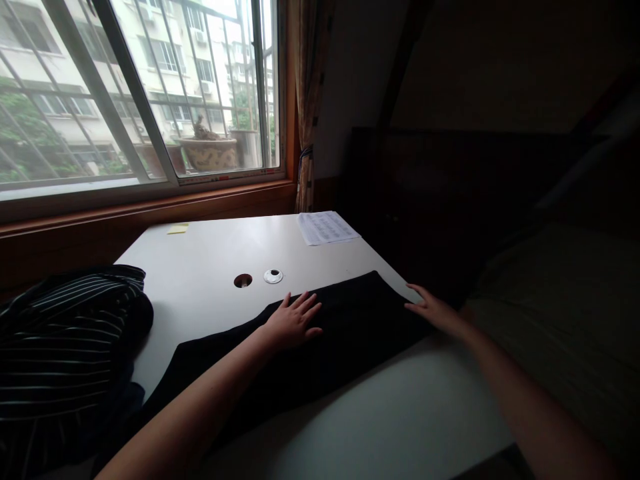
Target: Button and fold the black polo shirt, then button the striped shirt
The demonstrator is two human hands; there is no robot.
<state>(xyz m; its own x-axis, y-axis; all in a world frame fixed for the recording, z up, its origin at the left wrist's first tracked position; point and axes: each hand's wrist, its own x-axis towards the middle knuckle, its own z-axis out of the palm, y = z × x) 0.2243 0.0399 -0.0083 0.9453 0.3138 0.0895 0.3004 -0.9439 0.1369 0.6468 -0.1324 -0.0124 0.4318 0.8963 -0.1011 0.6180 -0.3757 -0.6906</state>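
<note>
A black garment [360, 327], seemingly a pair of trousers laid flat and long, stretches across the white table [210, 267]. My left hand [294, 321] rests on its upper middle part, palm down with the fingers spread. At the garment's right end is my right hand [433, 310], its fingers stretched out and apart along the edge. The garment's left end runs beneath my left forearm towards a pile of clothes [65, 340] with white stripes on dark cloth.
Printed sheets [327, 228] lie at the table's far right corner, and a yellow slip of paper [178, 228] at the far left. A cable hole [243, 281] sits beside a round cover [273, 276]. Behind are a barred window [200, 100] and a tied curtain [306, 107].
</note>
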